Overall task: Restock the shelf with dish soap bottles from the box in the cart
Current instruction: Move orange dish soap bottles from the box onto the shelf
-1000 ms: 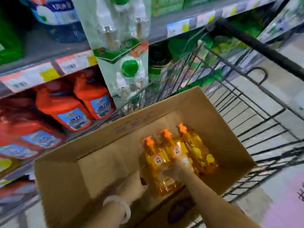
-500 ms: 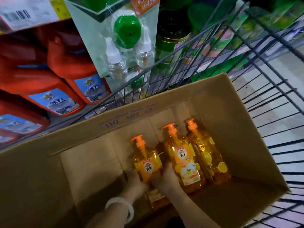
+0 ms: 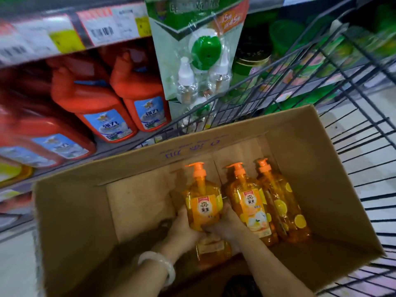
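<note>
An open cardboard box [image 3: 334,189] sits in a wire cart [image 3: 364,133]. Inside it are three orange dish soap bottles with pump tops. Both hands hold the leftmost bottle [image 3: 202,202], lifted a little off the box floor: my left hand [image 3: 183,228] grips its left side, my right hand [image 3: 225,226] wraps its lower right side. The second bottle [image 3: 248,202] and the third bottle [image 3: 280,202] lean side by side to the right. The left part of the box floor is bare cardboard.
The shelf to the left holds large red jugs [image 3: 100,108] with blue labels under price tags [image 3: 100,28]. A hanging blister pack with a green plug-in [image 3: 199,61] dangles over the cart's front edge. Green containers [image 3: 310,61] fill the shelf behind the cart.
My right hand moved from the middle bottle onto the leftmost one, my left hand joined it, and the bottle has risen and separated from the other two. The camera view shifted down and closer.
</note>
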Demonstrator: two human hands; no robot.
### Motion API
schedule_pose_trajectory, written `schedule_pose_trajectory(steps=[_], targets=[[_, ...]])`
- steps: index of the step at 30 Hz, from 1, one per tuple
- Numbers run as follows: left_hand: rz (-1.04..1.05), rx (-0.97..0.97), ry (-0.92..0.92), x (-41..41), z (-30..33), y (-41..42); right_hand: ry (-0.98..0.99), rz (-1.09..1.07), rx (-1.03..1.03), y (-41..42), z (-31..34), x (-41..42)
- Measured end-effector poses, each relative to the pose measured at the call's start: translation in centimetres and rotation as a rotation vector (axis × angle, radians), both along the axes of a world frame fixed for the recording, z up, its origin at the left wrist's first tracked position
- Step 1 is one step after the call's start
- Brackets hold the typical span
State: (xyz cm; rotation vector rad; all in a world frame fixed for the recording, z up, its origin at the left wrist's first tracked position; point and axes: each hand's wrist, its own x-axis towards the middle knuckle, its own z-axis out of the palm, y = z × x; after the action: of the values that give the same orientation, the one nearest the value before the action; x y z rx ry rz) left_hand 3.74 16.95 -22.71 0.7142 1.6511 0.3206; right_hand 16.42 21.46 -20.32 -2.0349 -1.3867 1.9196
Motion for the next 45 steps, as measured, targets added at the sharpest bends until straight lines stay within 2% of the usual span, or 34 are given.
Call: schedule_pose_trajectory(steps=[7, 14, 18, 24, 29, 34, 40, 45], targets=[[-0.003, 0.304, 0.065, -4.1, 8.8, -1.5, 0.071, -0.075, 0.271, -2.7, 8.3, -3.5], [-0.006, 0.630, 0.024, -11.5, 18.0, -6.9, 0.090, -0.062, 0.523, -8.5, 17.6, -10.4], [0.055, 0.787, 0.009, -17.4, 22.6, -10.2, 0.201, -0.062, 0.689, -11.4, 21.9, -16.1], [0.203, 1.008, 0.137, -27.8, 28.6, -15.2, 0.451, 0.062, 0.823, -14.2, 26.8, -27.7], [0.277, 1.115, 0.318, -35.3, 33.1, -18.4, 0.583, 0.199, 0.925, -15.3, 30.2, -35.9], [0.301, 1.185, 0.362, -40.4, 35.9, -18.4, 0.696, 0.253, 0.993, -14.4, 33.0, -41.7], [0.327, 1.242, 0.531, -44.7, 37.0, -15.7, 0.721, 0.279, 1.053, -11.2, 34.0, -46.2], [0.316, 1.217, 0.537, -47.1, 37.2, -11.4, 0.749, 0.265, 1.037, -7.2, 34.2, -49.0]])
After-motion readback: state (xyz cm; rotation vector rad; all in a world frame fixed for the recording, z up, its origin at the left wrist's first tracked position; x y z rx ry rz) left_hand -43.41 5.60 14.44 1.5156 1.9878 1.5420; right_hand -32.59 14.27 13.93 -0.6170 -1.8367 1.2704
